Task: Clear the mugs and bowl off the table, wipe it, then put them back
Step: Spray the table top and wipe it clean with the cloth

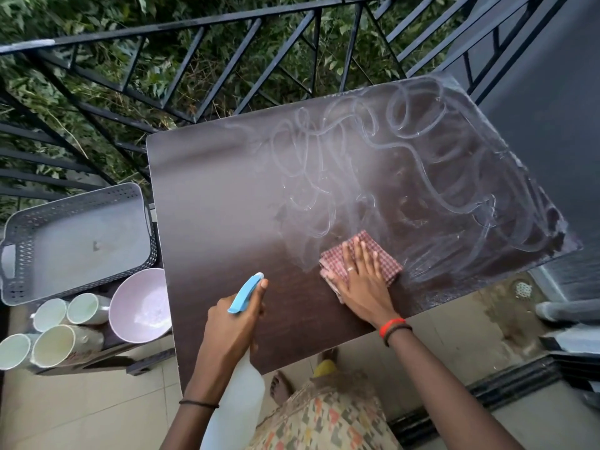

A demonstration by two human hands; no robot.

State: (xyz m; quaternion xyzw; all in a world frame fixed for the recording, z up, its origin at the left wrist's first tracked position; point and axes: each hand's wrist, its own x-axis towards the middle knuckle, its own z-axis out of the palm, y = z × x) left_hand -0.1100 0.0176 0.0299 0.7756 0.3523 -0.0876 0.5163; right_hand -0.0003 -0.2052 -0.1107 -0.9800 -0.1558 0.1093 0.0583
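- Head view: the right hand [360, 282] lies flat with straight fingers, pressing the checked cloth [388, 263] onto the table [227, 206] near its front edge. The left hand [233, 323] is wrapped round the spray bottle [242, 394].
- Swirly wet streaks cover the right half and the left half looks dry, so I'd do overlapping passes leftward, palm flat, and refold the cloth once it's soaked.
- The mugs [53, 345], four of them, and the pink bowl [141, 305] sit on a low stand [97, 360] left of the table. Nothing visible inside them.
- The grey basket [22, 254] beyond them shows just its bare floor. Can't tell the bottle's fill level.
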